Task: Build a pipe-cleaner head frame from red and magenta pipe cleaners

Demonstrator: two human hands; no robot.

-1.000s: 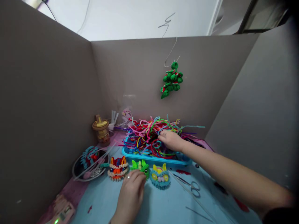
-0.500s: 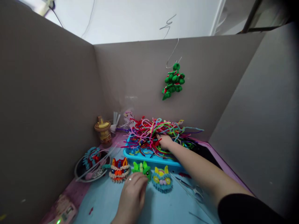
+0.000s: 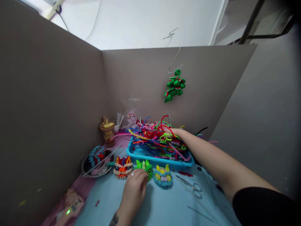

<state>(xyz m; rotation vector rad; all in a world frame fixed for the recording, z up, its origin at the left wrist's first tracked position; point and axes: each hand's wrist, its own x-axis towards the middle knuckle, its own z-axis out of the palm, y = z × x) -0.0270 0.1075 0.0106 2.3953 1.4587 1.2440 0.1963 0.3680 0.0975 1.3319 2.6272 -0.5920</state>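
Observation:
My left hand (image 3: pixel 135 190), a ring on one finger, rests on the blue table cover with its fingers curled in; whatever they pinch is hidden. Just beyond it sits a green horned pipe-cleaner head (image 3: pixel 147 168), partly covered by my fingers. An orange-and-cream pipe-cleaner head (image 3: pixel 123 168) stands to its left and a blue-and-yellow one (image 3: pixel 163 177) to its right. My right hand (image 3: pixel 173 131) reaches into the tangled, many-coloured pipe cleaners (image 3: pixel 150 133) heaped in the blue tray (image 3: pixel 160 161). Stems cover its fingers, so their grip does not show.
Scissors (image 3: pixel 190 185) and thin wires lie at the right. A round bowl (image 3: pixel 86 174) holding a blue-and-red piece stands left, near a brown lidded cup (image 3: pixel 107 133) and a pink device (image 3: pixel 72 207) with a green light. A green ornament (image 3: pixel 175 85) hangs against the grey partition (image 3: pixel 136 75).
My right hand has pushed deeper toward the back of the pile, shifting the pipe cleaners and baring more of the tray's front. My left hand keeps its curled pose. The view has tilted slightly.

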